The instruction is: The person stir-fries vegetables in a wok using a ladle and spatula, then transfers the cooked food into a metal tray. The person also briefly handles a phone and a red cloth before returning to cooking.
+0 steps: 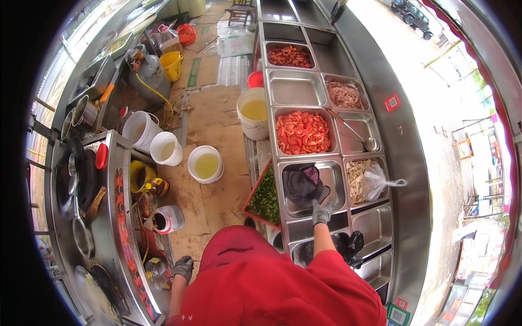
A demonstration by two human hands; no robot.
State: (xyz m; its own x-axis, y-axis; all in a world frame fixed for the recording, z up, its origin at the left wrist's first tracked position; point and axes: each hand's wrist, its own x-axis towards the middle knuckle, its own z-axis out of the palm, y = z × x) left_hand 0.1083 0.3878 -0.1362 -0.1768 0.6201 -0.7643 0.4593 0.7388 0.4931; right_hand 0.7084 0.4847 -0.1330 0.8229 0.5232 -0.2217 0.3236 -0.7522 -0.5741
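My right hand (322,213), in a grey glove, holds the brim of a dark cap (301,186) that has a purple patch. The cap rests in a steel food pan (336,173) in the counter. Down at my left side hangs my left hand (183,267), in a dark grey glove; its fingers are loosely bent and nothing shows in it. Beyond the cap is a pan of cut tomatoes (304,133). To its right, pale sliced food (357,179) sits in a pan, with a knotted clear plastic bag (377,181) on top.
Chopped greens (265,197) fill a red-edged crate beside the counter. A ladle (370,143) lies across a pan, and a black plastic bag (354,246) is near my right arm. White buckets (205,164) of liquid stand on the cardboard floor (212,122). A stove (122,228) with pans is at left.
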